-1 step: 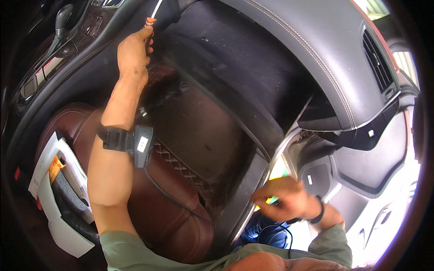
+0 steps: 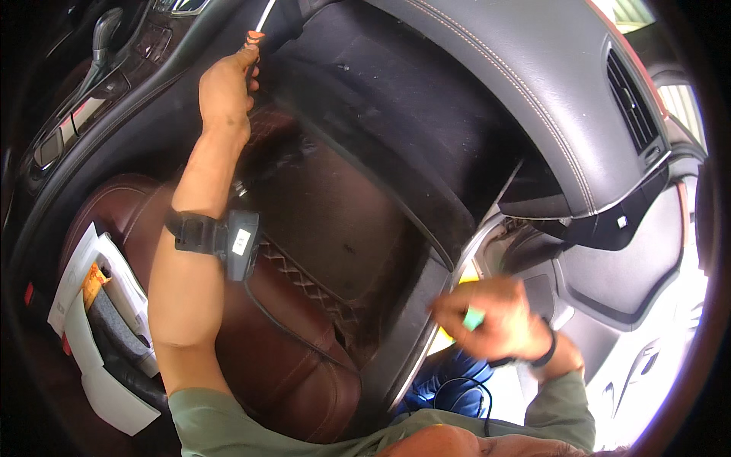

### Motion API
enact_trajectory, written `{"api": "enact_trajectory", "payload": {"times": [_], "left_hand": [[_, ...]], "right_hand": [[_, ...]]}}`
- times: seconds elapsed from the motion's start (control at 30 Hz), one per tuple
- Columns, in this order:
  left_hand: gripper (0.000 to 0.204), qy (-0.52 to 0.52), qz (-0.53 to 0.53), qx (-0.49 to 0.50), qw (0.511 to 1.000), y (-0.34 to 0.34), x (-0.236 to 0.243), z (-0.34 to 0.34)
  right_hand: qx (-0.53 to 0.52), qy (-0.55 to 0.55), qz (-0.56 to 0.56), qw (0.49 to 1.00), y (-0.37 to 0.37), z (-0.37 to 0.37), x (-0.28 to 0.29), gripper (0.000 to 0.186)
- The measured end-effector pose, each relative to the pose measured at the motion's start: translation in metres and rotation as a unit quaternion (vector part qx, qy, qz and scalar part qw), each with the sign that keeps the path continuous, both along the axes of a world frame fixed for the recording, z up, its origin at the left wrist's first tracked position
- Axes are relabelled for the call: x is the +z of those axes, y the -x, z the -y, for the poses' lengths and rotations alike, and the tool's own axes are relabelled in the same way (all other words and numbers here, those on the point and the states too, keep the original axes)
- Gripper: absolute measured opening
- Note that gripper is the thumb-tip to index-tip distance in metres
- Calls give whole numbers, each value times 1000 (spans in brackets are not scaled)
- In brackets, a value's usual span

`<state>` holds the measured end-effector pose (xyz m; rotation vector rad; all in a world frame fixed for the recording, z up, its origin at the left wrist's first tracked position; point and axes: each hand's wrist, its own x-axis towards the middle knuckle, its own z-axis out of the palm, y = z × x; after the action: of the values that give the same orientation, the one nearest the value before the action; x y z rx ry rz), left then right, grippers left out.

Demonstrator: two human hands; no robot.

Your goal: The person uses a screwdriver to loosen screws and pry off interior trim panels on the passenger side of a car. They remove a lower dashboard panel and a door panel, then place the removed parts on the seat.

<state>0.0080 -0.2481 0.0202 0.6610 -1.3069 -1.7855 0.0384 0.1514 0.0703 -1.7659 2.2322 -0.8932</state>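
Note:
My left hand (image 2: 227, 87) is closed round a screwdriver (image 2: 255, 36) with an orange-and-black handle. Its pale shaft points up and away, beside the centre console, and its tip is out of the picture. Low on the right, my right hand (image 2: 491, 320) hovers by the door sill (image 2: 426, 335). Motion blurs its curled fingers, and whether anything small sits between them cannot be made out. Yellow and green patches show around and between those fingers.
A dark red seat (image 2: 282, 343) lies under my left arm, with papers and a pouch (image 2: 114, 327) beside it. Ahead are the footwell mat (image 2: 335, 221) and dashboard (image 2: 495, 68). The car door (image 2: 624, 266) stands open at right. A gear lever (image 2: 104, 34) rises far left.
My right hand has shifted slightly up and to the right. My left hand keeps its hold on the screwdriver, almost still.

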Motion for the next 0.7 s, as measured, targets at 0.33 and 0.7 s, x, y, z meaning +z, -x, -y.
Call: {"api": "enact_trajectory", "payload": {"times": [0.33, 0.7], "left_hand": [[19, 6, -29, -19, 999, 11, -12, -1], [36, 269, 31, 59, 961, 19, -45, 12]], "right_hand": [[-266, -180, -266, 909, 200, 254, 0, 30], [-180, -246, -163, 938, 279, 315, -23, 24]]}}
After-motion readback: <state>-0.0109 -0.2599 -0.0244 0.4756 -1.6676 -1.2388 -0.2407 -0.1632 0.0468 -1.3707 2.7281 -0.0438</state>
